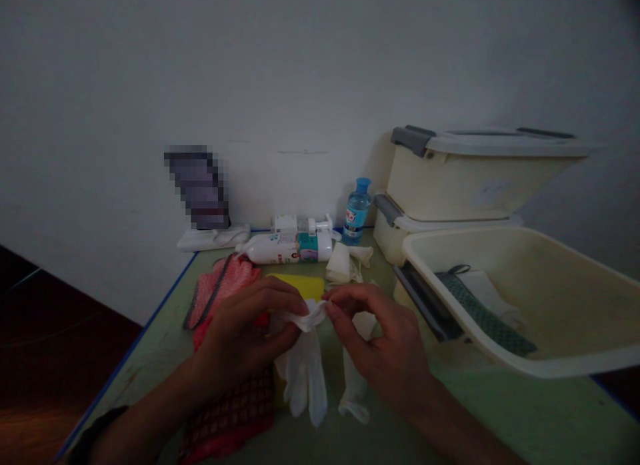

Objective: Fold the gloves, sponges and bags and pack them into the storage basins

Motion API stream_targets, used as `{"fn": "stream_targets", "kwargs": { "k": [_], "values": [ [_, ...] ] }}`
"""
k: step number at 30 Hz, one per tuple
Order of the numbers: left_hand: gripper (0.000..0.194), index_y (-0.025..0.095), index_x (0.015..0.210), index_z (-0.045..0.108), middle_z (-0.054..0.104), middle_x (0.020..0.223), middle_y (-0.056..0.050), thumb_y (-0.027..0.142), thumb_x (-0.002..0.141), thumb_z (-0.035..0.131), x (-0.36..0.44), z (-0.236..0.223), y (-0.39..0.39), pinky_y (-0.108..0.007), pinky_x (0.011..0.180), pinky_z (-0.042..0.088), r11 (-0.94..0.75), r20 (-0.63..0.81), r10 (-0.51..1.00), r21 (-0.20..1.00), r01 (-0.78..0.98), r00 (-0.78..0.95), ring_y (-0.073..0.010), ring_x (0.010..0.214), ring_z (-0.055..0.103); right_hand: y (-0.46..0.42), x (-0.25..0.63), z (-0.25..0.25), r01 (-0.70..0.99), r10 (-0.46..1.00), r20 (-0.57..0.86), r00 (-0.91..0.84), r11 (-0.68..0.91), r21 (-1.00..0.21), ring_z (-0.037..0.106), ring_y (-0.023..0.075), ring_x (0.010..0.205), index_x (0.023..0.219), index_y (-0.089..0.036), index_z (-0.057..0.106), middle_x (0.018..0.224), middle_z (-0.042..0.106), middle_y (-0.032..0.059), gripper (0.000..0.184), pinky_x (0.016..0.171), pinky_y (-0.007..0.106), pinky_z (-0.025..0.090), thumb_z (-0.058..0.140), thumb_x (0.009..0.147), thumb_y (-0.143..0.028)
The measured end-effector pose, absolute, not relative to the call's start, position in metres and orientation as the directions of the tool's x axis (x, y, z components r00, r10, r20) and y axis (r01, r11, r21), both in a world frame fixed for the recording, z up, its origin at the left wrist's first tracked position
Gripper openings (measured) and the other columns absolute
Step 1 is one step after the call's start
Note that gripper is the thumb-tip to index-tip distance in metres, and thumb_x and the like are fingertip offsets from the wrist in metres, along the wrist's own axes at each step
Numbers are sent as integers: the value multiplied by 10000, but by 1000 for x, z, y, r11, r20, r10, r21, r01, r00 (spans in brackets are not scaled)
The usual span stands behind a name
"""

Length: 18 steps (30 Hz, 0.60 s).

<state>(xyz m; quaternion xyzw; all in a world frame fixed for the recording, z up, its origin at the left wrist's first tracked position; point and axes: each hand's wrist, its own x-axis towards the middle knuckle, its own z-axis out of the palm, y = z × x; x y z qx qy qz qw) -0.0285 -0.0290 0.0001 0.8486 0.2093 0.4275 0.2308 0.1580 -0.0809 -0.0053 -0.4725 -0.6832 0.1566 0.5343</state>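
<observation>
Both of my hands pinch the gathered cuff of a white glove [305,378], which hangs with its fingers pointing down. My left hand [250,318] grips the cuff from the left, thumb below and fingers above. On the other side my right hand [383,338] has thumb and fingertips closed on the cuff's right edge. A second white glove [355,378] lies on the table below my right hand, partly hidden by it. Behind the hands is a yellow item [300,285], mostly covered. A red cloth [225,282] lies beside and beneath my left hand and forearm.
An open cream bin [590,305] at the right holds a green cloth [485,312] and something white. Lidded boxes [465,178] are stacked behind it. Along the wall are a blue bottle [356,215], a white bottle [290,247] on its side and a pixelated device [203,185].
</observation>
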Motion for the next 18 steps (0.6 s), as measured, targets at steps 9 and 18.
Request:
{"fn": "stream_targets", "kwargs": {
  "k": [9, 18],
  "values": [
    [190, 203, 886, 592, 699, 858, -38, 51, 774, 568, -25, 1, -31, -275, 730, 544, -743, 592, 607, 660, 115, 530, -168, 822, 674, -81, 154, -3, -15, 955, 282, 95, 285, -958, 690, 136, 714, 857, -212, 548, 794, 718, 5, 106, 661, 270, 569, 633, 792, -215],
    [173, 227, 908, 560, 716, 892, -5, 96, 798, 581, -27, -2, -35, -231, 724, 541, -694, 544, 671, 700, 167, 504, -138, 816, 690, -81, 158, -4, 380, 817, 576, 16, 527, -760, 672, 121, 706, 835, -210, 596, 789, 698, -1, 111, 679, 243, 553, 593, 794, -107]
  ]
}}
